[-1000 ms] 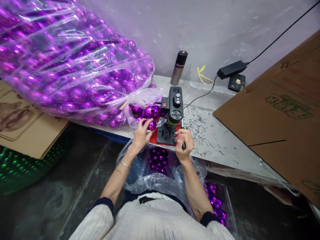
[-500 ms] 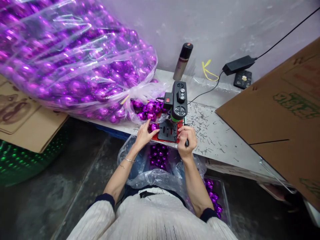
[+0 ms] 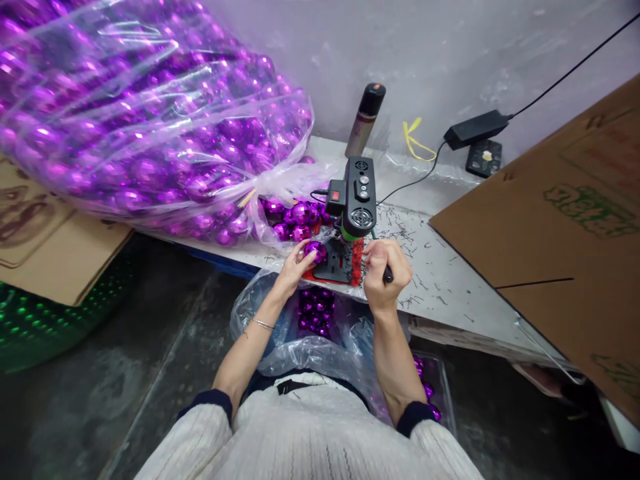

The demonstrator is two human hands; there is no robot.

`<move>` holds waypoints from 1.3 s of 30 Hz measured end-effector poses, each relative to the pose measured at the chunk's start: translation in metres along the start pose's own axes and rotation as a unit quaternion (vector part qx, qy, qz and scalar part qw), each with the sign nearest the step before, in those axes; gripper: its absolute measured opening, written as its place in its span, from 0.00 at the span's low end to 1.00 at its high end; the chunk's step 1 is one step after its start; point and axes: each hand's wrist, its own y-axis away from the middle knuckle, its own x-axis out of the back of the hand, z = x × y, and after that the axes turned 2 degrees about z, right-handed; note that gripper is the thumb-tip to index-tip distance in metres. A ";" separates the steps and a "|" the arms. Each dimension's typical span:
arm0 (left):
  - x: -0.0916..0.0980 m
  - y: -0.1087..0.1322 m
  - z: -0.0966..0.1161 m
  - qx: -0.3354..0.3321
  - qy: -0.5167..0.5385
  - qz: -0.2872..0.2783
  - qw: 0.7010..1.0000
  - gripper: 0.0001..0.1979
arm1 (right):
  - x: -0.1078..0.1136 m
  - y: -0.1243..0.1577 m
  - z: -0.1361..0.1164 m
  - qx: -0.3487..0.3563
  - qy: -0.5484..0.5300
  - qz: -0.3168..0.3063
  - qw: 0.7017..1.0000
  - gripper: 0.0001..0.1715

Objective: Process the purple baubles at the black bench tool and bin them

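Note:
Between the thumb and fingers of my left hand is a shiny purple ball ornament, held over the left part of a small press's dark base plate. The press's black head stands above that plate, with two round vents and a side box with a red switch. My right hand is closed round the press's lever handle, to the right of the plate. Several loose purple balls lie just behind my left hand.
A huge clear bag of purple balls fills the left. More balls sit in an open bag at my lap. Black bits litter the bench. A spray can, power adapter and cardboard box stand behind and right.
My left hand has brought the purple ball rightward, onto the plate's left side. My right hand has shifted a little to the right with the lever handle.

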 end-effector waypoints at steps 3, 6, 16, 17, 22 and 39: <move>-0.015 -0.004 -0.010 -0.061 -0.057 0.012 0.996 0.35 | 0.001 0.001 0.001 0.009 0.007 -0.005 1.000 0.16; -0.024 -0.010 -0.018 -0.134 -0.172 0.026 0.976 0.34 | 0.002 0.004 0.001 0.016 0.020 -0.019 0.999 0.16; -0.027 -0.020 -0.031 -0.313 -0.395 -0.008 0.864 0.32 | 0.003 0.010 0.002 0.027 0.033 -0.034 0.998 0.14; -0.028 -0.021 -0.032 -0.323 -0.403 -0.012 0.856 0.32 | 0.004 0.011 0.002 0.030 0.035 -0.036 0.998 0.14; -0.029 -0.025 -0.041 -0.333 -0.382 -0.005 0.862 0.33 | 0.005 0.011 0.002 0.038 0.037 -0.044 0.998 0.13; -0.026 -0.024 -0.048 -0.326 -0.367 -0.009 0.871 0.33 | -0.017 0.060 0.042 0.062 0.004 0.033 0.998 0.13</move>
